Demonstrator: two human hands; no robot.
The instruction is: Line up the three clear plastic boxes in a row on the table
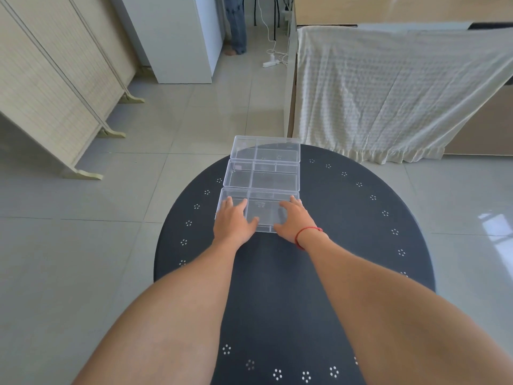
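Desk, round and dark, carries three clear boxes running from its middle to the far edge, sides touching. To square the near box, I would press evenly and nudge it flush against the middle box. Left hand and right hand lie flat on it, each grip spread, pinching nothing.

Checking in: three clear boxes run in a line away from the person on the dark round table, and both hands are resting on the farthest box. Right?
Not quite. In the head view both the left hand and right hand rest on the nearest box, not the farthest box. The rest holds: three clear boxes, with the middle box between, run away from the person on the dark round table.
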